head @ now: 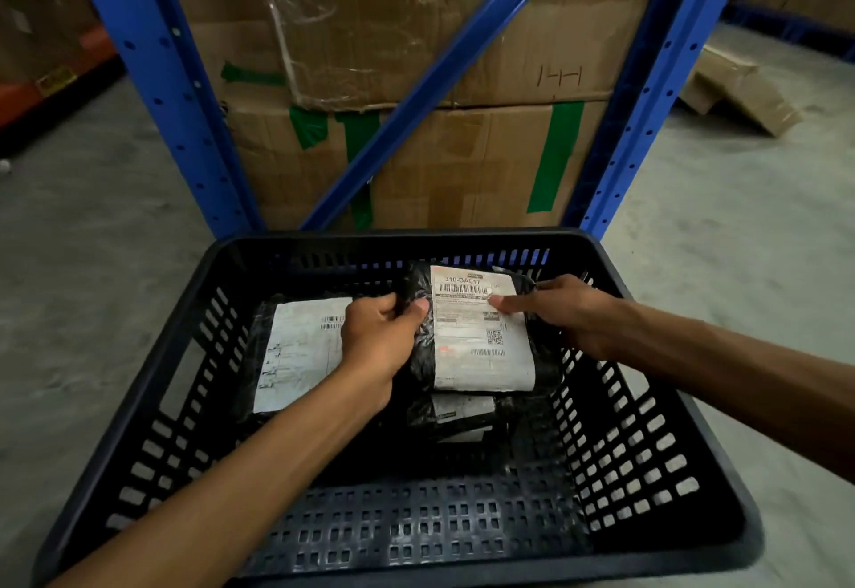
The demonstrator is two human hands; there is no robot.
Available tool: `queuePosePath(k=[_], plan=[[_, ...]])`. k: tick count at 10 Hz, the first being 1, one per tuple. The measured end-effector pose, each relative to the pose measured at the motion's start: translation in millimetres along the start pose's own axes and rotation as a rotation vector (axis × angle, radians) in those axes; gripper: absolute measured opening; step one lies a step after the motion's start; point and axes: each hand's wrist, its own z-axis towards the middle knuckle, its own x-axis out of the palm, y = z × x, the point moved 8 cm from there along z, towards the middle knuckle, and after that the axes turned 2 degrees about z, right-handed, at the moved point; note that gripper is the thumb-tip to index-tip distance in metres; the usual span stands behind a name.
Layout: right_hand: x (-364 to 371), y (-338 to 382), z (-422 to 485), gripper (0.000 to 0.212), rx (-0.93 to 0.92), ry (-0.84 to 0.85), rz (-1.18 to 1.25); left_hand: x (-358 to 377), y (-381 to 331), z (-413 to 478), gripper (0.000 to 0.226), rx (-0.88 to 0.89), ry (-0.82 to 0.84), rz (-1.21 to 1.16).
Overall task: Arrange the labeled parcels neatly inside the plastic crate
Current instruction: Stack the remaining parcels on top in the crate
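Observation:
A black slotted plastic crate (657, 444) sits on the floor in front of me. Inside it, a black-wrapped parcel with a white label (481, 347) is held by both hands. My left hand (381, 337) grips its left edge, thumb on top. My right hand (560, 310) holds its right side, thumb pressing the label. Under it lies another black labeled parcel (462, 414), mostly hidden. A third labeled parcel (296, 356) lies flat at the crate's left, partly covered by my left hand.
A blue metal rack (152, 78) with a diagonal brace stands right behind the crate, holding large taped cardboard boxes (462, 162). Flattened cardboard (740, 88) lies on the concrete floor at the far right. An orange beam (51, 78) runs at the far left.

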Motion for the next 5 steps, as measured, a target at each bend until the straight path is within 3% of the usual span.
queuePosePath(k=[1,2,3,5], plan=[[5,-11,18,0.03,-0.021,0.014,0.022,3,13,16,0.027,0.035,-0.036,0.245],[33,-24,30,0.022,-0.113,0.116,-0.148,13,26,24,0.043,0.005,0.045,0.651],[52,-27,34,0.032,-0.175,0.21,-0.292,21,32,29,0.069,-0.03,0.116,0.762],[33,0,7,0.1,-0.262,0.017,-0.764,12,18,22,0.08,-0.013,0.29,0.637]])
